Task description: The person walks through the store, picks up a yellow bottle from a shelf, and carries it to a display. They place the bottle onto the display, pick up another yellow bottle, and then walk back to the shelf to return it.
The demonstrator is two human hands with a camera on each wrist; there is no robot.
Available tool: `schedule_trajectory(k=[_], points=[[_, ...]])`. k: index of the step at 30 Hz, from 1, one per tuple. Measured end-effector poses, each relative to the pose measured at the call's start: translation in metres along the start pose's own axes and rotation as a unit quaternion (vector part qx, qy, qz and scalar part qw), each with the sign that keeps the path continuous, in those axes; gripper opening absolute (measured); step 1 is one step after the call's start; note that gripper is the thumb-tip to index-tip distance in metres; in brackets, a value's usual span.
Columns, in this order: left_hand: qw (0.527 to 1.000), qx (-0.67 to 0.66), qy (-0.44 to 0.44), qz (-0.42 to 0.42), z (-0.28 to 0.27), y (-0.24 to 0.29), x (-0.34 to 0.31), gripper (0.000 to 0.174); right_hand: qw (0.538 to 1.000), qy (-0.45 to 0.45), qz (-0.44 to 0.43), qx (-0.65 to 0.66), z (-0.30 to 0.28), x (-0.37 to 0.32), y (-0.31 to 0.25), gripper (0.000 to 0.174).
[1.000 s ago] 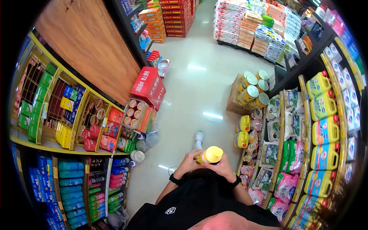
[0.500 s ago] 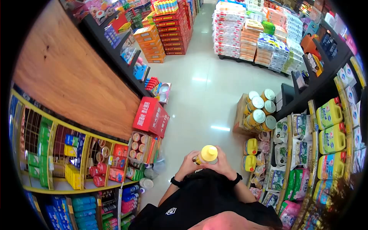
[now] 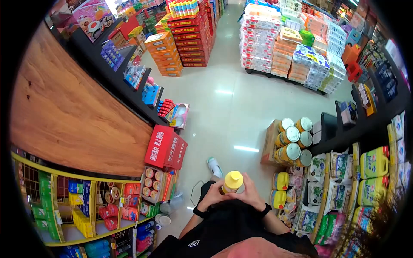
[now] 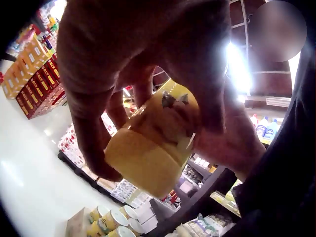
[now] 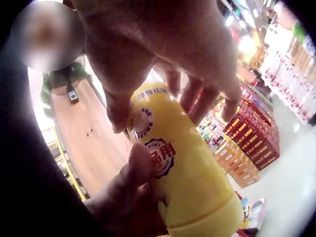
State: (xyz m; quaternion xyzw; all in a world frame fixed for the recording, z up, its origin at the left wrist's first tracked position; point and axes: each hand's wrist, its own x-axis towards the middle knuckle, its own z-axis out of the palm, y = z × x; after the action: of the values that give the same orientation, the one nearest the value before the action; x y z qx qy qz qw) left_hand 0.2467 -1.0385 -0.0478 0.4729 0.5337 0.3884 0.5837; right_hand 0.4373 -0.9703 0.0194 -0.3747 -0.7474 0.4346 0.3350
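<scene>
In front of my torso, both hands hold a yellow bottle point(image 3: 233, 181), its yellow cap tipped up toward the head camera. My left hand point(image 3: 213, 194) grips one side of it and my right hand point(image 3: 250, 193) the other. In the right wrist view, the bottle's printed label point(image 5: 160, 157) carries red characters inside a round seal. The right thumb and fingers point(image 5: 118, 106) curl round the upper body there, while the left thumb point(image 5: 139, 160) presses near that seal. The left wrist view shows the bottle's plain yellow base end point(image 4: 145, 163) beneath the left hand's fingers.
Shelves of detergent jugs point(image 3: 374, 163) and packs line the right. Yellow tins point(image 3: 292, 142) stand on a cardboard box ahead to the right. A red fire-extinguisher box point(image 3: 167, 147) and goods shelves line the left. Stacked cartons point(image 3: 189, 38) and tissue packs point(image 3: 261, 41) stand farther along the tiled aisle.
The head view has tipped up, bringing more of the far aisle into sight. Both hands keep their hold on the bottle. A foot, out of sight half a second ago, shows again.
</scene>
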Motion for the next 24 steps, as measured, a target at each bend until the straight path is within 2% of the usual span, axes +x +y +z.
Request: schedule_trajectory(k=[3, 6, 9, 12, 15, 21, 24], points=[[1.000, -0.010, 0.005, 0.012, -0.022, 0.009, 0.035, 0.061, 1.000, 0.009, -0.002, 0.001, 0.003, 0.040, 0.011, 0.068], [0.998, 0.037, -0.003, 0.051, -0.058, 0.009, 0.076, 0.063, 1.000, 0.007, 0.009, 0.008, 0.008, 0.086, 0.023, 0.068], [0.997, 0.063, -0.011, 0.045, -0.097, 0.028, 0.115, 0.066, 1.000, 0.011, -0.001, 0.020, 0.013, 0.145, 0.027, 0.067], [1.000, 0.024, 0.004, 0.008, -0.130, 0.038, 0.150, 0.069, 0.999, 0.020, -0.016, 0.036, 0.022, 0.199, 0.028, 0.068], [0.999, 0.022, 0.027, 0.012, -0.166, 0.058, 0.181, 0.069, 0.998, 0.002, -0.010, 0.067, 0.033, 0.253, 0.034, 0.068], [0.998, 0.051, 0.042, 0.005, -0.228, 0.080, 0.235, 0.068, 0.999, -0.006, -0.026, 0.038, 0.046, 0.336, 0.034, 0.067], [0.998, 0.037, 0.043, 0.011, -0.244, 0.085, 0.260, 0.067, 0.999, -0.041, 0.004, -0.010, 0.044, 0.362, 0.043, 0.073]])
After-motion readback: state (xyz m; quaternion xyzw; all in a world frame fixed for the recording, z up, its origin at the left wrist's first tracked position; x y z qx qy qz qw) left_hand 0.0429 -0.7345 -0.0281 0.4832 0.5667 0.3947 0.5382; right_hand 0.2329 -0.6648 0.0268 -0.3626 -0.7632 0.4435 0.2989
